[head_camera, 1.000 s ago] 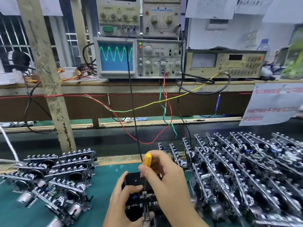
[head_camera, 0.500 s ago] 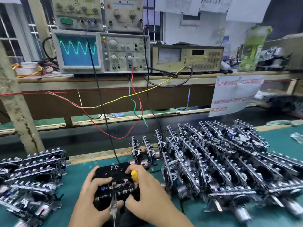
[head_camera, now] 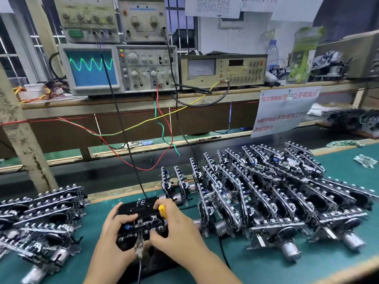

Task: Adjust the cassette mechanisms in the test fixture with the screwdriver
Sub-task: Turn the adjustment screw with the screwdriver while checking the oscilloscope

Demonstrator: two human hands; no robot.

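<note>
Held the black test fixture (head_camera: 141, 220) between both hands, near the front edge of the green-matted surface (head_camera: 266, 261), with one cassette mechanism (head_camera: 143, 226) seated in it. Left hand (head_camera: 114, 236): grip clenched round the fixture's left end, thumb laid across the top. Right hand (head_camera: 174, 228): grip closed round the yellow-handled screwdriver (head_camera: 162, 210), handle poking up between the fingers, thumb pressed on the fixture; tip hidden, so could not tell whether seated in a screw.

Judged the step as trimming against the green sine trace on the oscilloscope (head_camera: 92, 67). Best done with small turns, fixture pinned flat, eyes up on the trace, and the clip lead (head_camera: 139, 245) at the near edge left undisturbed.

Fixture: matte black plastic, boxy, "FE" chalked on top. Mechanisms: thin stamped metal plates with toothed edges and shiny cylindrical motors, in a stack at left (head_camera: 45, 214) and leaning rows at right (head_camera: 266, 193). Likely snaggy and sharp-edged.
</note>
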